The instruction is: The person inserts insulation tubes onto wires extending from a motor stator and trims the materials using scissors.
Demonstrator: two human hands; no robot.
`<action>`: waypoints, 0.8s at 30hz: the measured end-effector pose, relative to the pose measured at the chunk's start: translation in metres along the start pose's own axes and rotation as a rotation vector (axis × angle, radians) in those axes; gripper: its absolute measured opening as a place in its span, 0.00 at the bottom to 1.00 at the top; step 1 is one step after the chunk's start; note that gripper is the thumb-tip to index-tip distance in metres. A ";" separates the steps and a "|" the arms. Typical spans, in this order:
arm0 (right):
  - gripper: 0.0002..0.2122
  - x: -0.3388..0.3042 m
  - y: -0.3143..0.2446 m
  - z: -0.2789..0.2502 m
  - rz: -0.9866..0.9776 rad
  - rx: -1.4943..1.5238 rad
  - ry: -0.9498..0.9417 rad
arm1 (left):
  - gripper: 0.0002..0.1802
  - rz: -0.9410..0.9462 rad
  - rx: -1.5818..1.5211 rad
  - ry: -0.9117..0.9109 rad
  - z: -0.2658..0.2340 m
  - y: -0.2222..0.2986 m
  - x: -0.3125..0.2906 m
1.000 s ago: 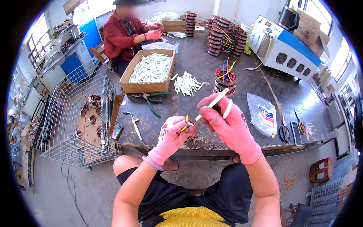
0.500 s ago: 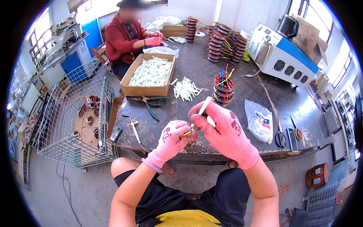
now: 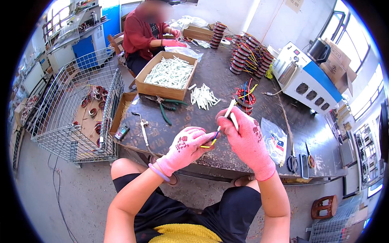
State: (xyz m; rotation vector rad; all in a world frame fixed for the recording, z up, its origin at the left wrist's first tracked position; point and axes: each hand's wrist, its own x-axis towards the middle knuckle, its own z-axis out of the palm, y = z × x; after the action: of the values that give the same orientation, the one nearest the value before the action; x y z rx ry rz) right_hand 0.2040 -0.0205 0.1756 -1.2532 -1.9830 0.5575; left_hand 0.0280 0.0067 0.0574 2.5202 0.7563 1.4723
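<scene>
Both my hands wear pink gloves and are raised over the near edge of the table. My left hand (image 3: 184,149) is closed in a pinch on thin insulated wires, a blue wire (image 3: 216,134) and a yellow wire (image 3: 207,146) showing at its fingertips. My right hand (image 3: 247,139) is closed around two white sleeve tubes; one white tube (image 3: 231,106) sticks up past the fingers, and its lower end meets the wires between my hands. Beyond the right hand stands a stack of wound red coils (image 3: 245,99) with coloured wire ends.
A cardboard box (image 3: 160,90) of white tubes stands left of a loose tube pile (image 3: 204,97). Green-handled pliers (image 3: 165,111), a torch (image 3: 144,131), a plastic bag (image 3: 273,139) and scissors (image 3: 292,162) lie around. A wire cage (image 3: 77,121) stands left; a co-worker (image 3: 142,36) sits far left.
My hands have drawn slightly apart, so a blue wire now shows between them. The left hand's fingers have straightened somewhat. The whole view has shifted a little.
</scene>
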 end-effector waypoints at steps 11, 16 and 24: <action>0.09 -0.036 0.052 0.059 -0.046 -0.113 0.033 | 0.18 -0.416 -0.603 0.153 0.003 0.004 -0.008; 0.15 -0.038 0.074 0.077 0.013 -0.112 0.053 | 0.21 -0.438 -0.478 0.050 -0.006 0.009 0.008; 0.18 -0.048 0.079 0.073 0.127 0.381 0.110 | 0.13 -0.411 -0.441 0.075 0.002 -0.003 0.014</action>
State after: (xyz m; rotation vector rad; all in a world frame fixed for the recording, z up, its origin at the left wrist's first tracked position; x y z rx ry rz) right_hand 0.2088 -0.0283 0.0576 -1.1461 -1.6197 0.8643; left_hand 0.0348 0.0161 0.0663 1.8662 0.7952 1.4047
